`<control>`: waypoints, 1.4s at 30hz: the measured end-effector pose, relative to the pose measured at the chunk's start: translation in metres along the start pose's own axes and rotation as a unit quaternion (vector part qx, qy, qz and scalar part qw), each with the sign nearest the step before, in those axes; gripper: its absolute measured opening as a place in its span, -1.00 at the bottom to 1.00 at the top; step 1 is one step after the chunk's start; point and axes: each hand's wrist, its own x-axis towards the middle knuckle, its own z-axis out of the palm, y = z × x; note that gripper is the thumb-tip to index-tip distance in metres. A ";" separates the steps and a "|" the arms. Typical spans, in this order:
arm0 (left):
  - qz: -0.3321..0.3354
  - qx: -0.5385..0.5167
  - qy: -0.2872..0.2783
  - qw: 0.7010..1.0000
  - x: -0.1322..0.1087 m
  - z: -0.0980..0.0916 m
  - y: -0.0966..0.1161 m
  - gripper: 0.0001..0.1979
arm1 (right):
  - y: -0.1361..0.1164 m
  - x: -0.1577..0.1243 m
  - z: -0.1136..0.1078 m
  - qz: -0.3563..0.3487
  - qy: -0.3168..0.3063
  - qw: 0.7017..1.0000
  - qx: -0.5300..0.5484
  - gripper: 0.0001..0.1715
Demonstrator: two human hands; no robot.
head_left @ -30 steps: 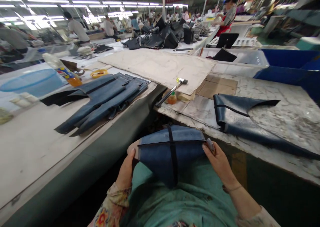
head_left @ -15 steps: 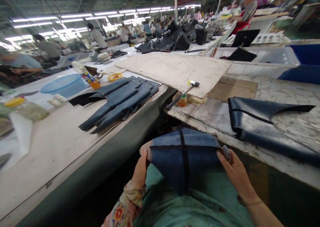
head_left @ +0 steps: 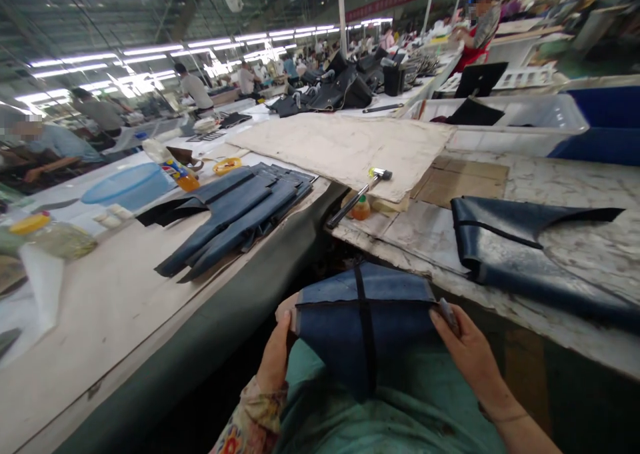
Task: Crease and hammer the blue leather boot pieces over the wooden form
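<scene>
A dark blue leather-like panel point(head_left: 330, 334) with black bands crossing on it is stretched between my hands above my green-covered lap. My left hand point(head_left: 277, 347) grips its left end, thumb on top, the other fingers hidden beneath. At the right end, my right hand point(head_left: 463, 341) pinches the edge between thumb and fingers. A small grey object point(head_left: 449, 315) shows at my right fingers; I cannot tell whether it is a finger cover or a tool. Another blue panel point(head_left: 500, 241) lies folded on the right table. Stacked blue panels point(head_left: 250, 201) rest on the left table.
A hammer point(head_left: 357, 197) and a small orange-filled bottle point(head_left: 361, 207) lie at the table corner ahead. Farther left are a drink bottle point(head_left: 170, 164) and a blue basin point(head_left: 127, 184). A white bin point(head_left: 525, 134) stands at right; a person in red point(head_left: 475, 41) works behind it.
The view has shifted slightly. Both hands keep hold of the blue panel, which sits a little lower and farther left in view. The items on the tables have not moved.
</scene>
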 end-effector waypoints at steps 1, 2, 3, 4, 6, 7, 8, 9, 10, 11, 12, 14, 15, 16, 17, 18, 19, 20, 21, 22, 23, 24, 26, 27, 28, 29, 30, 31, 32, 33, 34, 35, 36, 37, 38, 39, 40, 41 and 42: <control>0.000 0.005 -0.004 1.000 0.001 -0.002 0.003 -0.62 | 0.000 -0.001 -0.002 -0.012 -0.009 1.000 -0.009 -0.51; 0.000 0.012 -0.005 1.000 0.004 -0.005 0.006 -0.57 | 0.000 -0.002 -0.005 -0.037 -0.016 0.999 -0.018 -0.54; 0.007 0.024 -0.001 1.000 0.007 -0.009 0.010 -0.51 | 0.000 -0.003 -0.009 -0.072 -0.017 0.997 -0.028 -0.58; 0.023 0.042 0.009 0.999 0.010 -0.013 0.014 -0.45 | 0.000 -0.003 -0.013 -0.114 -0.005 0.993 -0.038 -0.62; 0.093 0.101 0.041 0.990 0.015 -0.019 0.023 -0.39 | 0.001 -0.004 -0.020 -0.183 0.044 0.981 -0.058 -0.66; 0.142 0.141 0.054 0.978 0.016 -0.020 0.027 -0.40 | 0.000 -0.003 -0.023 -0.201 0.067 0.975 -0.065 -0.68; 0.192 0.186 0.056 0.962 0.014 -0.018 0.031 -0.44 | -0.001 -0.002 -0.024 -0.209 0.080 0.972 -0.069 -0.69; 0.239 0.232 0.044 0.942 0.011 -0.014 0.035 -0.50 | -0.003 0.000 -0.024 -0.207 0.084 0.972 -0.068 -0.70; 0.284 0.279 0.021 0.917 0.005 -0.006 0.038 -0.56 | -0.004 0.003 -0.022 -0.200 0.079 0.975 -0.064 -0.70; 0.327 0.325 -0.012 0.888 -0.001 0.005 0.039 -0.61 | -0.007 0.008 -0.019 -0.189 0.070 0.978 -0.057 -0.71; 0.369 0.366 -0.050 0.853 -0.008 0.018 0.040 -0.65 | -0.009 0.013 -0.016 -0.179 0.059 0.981 -0.049 -0.70; 0.443 0.426 -0.128 0.778 -0.022 0.051 0.038 -0.67 | -0.012 0.026 -0.009 -0.160 0.036 0.986 -0.026 -0.68; 0.472 0.444 -0.159 0.745 -0.027 0.069 0.036 -0.67 | -0.013 0.033 -0.006 -0.155 0.022 0.988 -0.016 -0.66; 0.494 0.457 -0.184 0.716 -0.031 0.087 0.034 -0.66 | -0.014 0.038 -0.003 -0.153 0.007 0.988 -0.009 -0.65; 0.510 0.468 -0.202 0.693 -0.033 0.103 0.031 -0.65 | -0.014 0.043 -0.002 -0.151 -0.007 0.988 -0.005 -0.65; 0.520 0.477 -0.215 0.675 -0.034 0.118 0.028 -0.64 | -0.014 0.046 -0.002 -0.150 -0.017 0.989 -0.004 -0.65; 0.525 0.486 -0.223 0.662 -0.034 0.132 0.025 -0.63 | -0.014 0.046 -0.003 -0.148 -0.023 0.989 -0.006 -0.64; 0.528 0.494 -0.229 0.652 -0.032 0.143 0.022 -0.62 | -0.013 0.044 -0.005 -0.145 -0.027 0.989 -0.006 -0.63; 0.530 0.500 -0.232 0.644 -0.030 0.152 0.019 -0.61 | -0.012 0.039 -0.007 -0.140 -0.028 0.990 -0.003 -0.61; 0.532 0.505 -0.232 0.640 -0.028 0.158 0.016 -0.60 | -0.011 0.033 -0.008 -0.132 -0.026 0.991 0.000 -0.59; 0.534 0.509 -0.228 0.636 -0.026 0.162 0.013 -0.60 | -0.010 0.025 -0.010 -0.125 -0.023 0.992 0.001 -0.58; 0.538 0.512 -0.224 0.631 -0.024 0.165 0.011 -0.60 | -0.008 0.016 -0.011 -0.119 -0.019 0.993 0.000 -0.57; 0.548 0.520 -0.221 0.617 -0.022 0.165 0.006 -0.59 | -0.003 -0.001 -0.011 -0.115 -0.014 0.993 -0.010 -0.59; 0.553 0.524 -0.222 0.609 -0.022 0.164 0.005 -0.59 | -0.001 -0.009 -0.011 -0.120 -0.014 0.993 -0.018 -0.60; 0.557 0.530 -0.224 0.599 -0.023 0.162 0.004 -0.59 | 0.002 -0.014 -0.011 -0.129 -0.013 0.991 -0.026 -0.61; 0.560 0.536 -0.226 0.590 -0.024 0.161 0.003 -0.58 | 0.004 -0.018 -0.011 -0.141 -0.012 0.989 -0.034 -0.61; 0.563 0.542 -0.228 0.582 -0.025 0.159 0.002 -0.58 | 0.006 -0.020 -0.011 -0.154 -0.012 0.987 -0.040 -0.60; 0.564 0.547 -0.229 0.574 -0.026 0.158 0.002 -0.57 | 0.008 -0.021 -0.011 -0.167 -0.011 0.985 -0.046 -0.60; 0.567 0.552 -0.227 0.568 -0.026 0.157 0.001 -0.57 | 0.009 -0.021 -0.011 -0.178 -0.011 0.983 -0.051 -0.60; 0.570 0.554 -0.226 0.563 -0.026 0.156 0.001 -0.57 | 0.009 -0.020 -0.012 -0.186 -0.010 0.981 -0.054 -0.60; 0.574 0.554 -0.224 0.560 -0.026 0.156 0.001 -0.57 | 0.010 -0.019 -0.012 -0.191 -0.011 0.980 -0.055 -0.59; 0.577 0.552 -0.223 0.559 -0.026 0.156 0.000 -0.57 | 0.010 -0.018 -0.013 -0.194 -0.013 0.979 -0.055 -0.59; 0.579 0.547 -0.223 0.562 -0.025 0.156 0.000 -0.58 | 0.010 -0.018 -0.013 -0.196 -0.014 0.979 -0.055 -0.58; 0.579 0.541 -0.222 0.568 -0.026 0.157 0.000 -0.60 | 0.011 -0.018 -0.014 -0.198 -0.016 0.979 -0.053 -0.57; 0.577 0.533 -0.219 0.578 -0.027 0.158 0.001 -0.63 | 0.011 -0.019 -0.015 -0.199 -0.018 0.978 -0.052 -0.55; 0.572 0.527 -0.211 0.592 -0.028 0.159 0.003 -0.67 | 0.011 -0.019 -0.015 -0.201 -0.019 0.978 -0.051 -0.54; 0.563 0.524 -0.198 0.607 -0.030 0.161 0.005 -0.71 | 0.011 -0.020 -0.016 -0.202 -0.021 0.978 -0.051 -0.53; 0.551 0.527 -0.183 0.620 -0.032 0.163 0.008 -0.75 | 0.010 -0.020 -0.017 -0.201 -0.023 0.978 -0.052 -0.54; 0.539 0.536 -0.170 0.627 -0.035 0.166 0.011 -0.79 | 0.009 -0.020 -0.018 -0.199 -0.025 0.978 -0.055 -0.55</control>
